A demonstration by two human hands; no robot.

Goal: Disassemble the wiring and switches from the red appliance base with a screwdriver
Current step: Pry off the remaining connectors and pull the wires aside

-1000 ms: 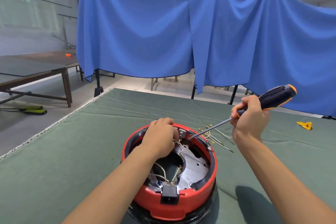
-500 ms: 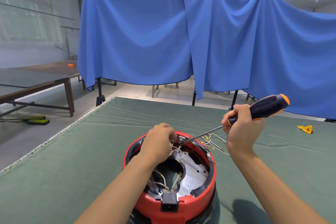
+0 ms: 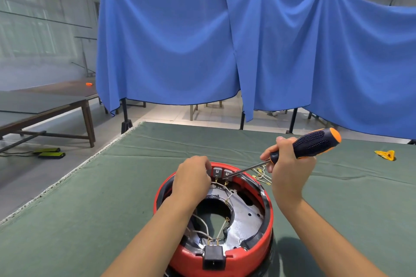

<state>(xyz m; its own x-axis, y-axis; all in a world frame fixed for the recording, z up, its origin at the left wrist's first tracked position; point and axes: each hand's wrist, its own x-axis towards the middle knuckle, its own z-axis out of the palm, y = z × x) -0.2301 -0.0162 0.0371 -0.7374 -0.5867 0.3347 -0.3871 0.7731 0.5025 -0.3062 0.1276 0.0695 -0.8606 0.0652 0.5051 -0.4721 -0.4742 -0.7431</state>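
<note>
While my left hand [image 3: 193, 177] pinches the stiff switches [image 3: 221, 172], right hand [image 3: 290, 164] grips the screwdriver [image 3: 310, 144]; thin wires [image 3: 219, 186] look fragile.

Both bare forearms reach forward from the lower edge of the view, side by side. The left hand [image 3: 192, 179] lies knuckles-up with the wrist slightly bent, its fingers [image 3: 206, 165] curled down at the far tips; what they pinch cannot be made out. The right hand [image 3: 290, 164] is held higher and a little to the right, wrist cocked upward, its fingers wrapped round a tool handle with the thumb on the near side. The two hands sit near each other but do not touch
</note>
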